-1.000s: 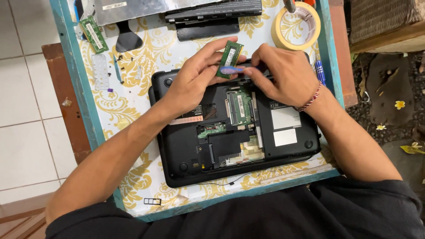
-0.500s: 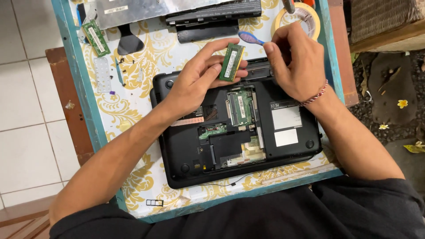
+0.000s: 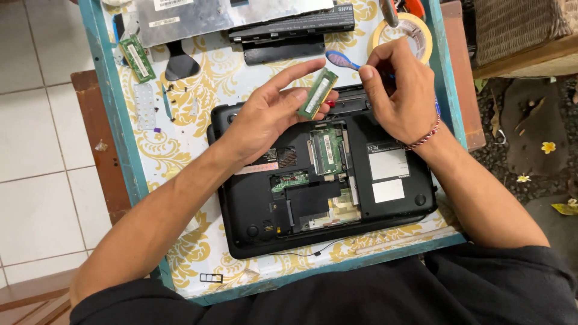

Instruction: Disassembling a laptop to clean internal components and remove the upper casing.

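A black laptop (image 3: 385, 204) lies upside down on the table with its bottom covers off, and a second green memory module (image 3: 328, 147) sits in its slot. My left hand (image 3: 271, 111) holds a green memory module (image 3: 317, 93) by the edge above the laptop's back rim. My right hand (image 3: 400, 96) is just right of it, gripping a small tool with a blue handle (image 3: 341, 59) that points up and left.
The table (image 3: 180, 150) has a yellow floral cloth and a teal rim. At the back lie a black battery (image 3: 289, 27), a grey cover panel (image 3: 198, 18), a tape roll (image 3: 412, 30), another green module (image 3: 137, 57) and small screws. White floor tiles lie to the left.
My left hand has lifted the green module away from the laptop and tilted it. My right hand has pulled back to the right with the blue-handled tool.
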